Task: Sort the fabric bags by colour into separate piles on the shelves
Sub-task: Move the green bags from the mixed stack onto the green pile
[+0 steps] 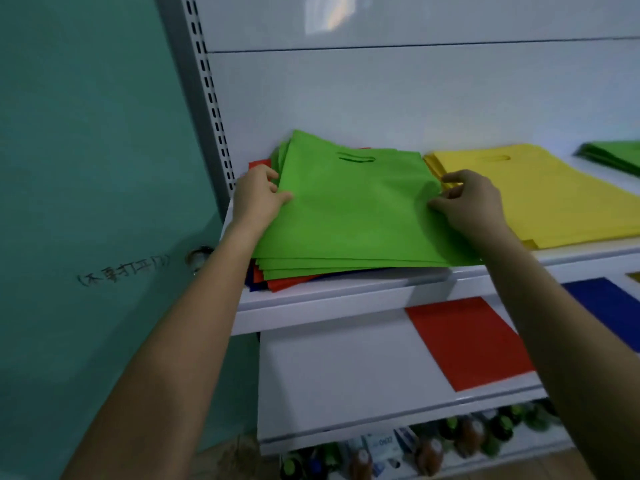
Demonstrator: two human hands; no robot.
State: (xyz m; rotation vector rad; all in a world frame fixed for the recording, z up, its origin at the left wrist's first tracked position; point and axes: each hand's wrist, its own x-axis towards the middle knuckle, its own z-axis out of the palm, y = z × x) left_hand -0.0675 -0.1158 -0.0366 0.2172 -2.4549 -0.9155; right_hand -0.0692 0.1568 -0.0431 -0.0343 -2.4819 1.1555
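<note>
While the green bags [349, 209] lie on top of red bags [277, 283] and blue bags [251, 285] on the upper shelf [346, 301], the left hand [258, 199] grips their left edge and the right hand [471, 202] pinches their right edge, just beside the yellow pile [540, 195].

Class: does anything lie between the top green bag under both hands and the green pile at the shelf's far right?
Yes. The yellow pile lies on the shelf between the top green bag, which the left hand and right hand grip, and the green pile; the bag probably has to be carried over it.
</note>
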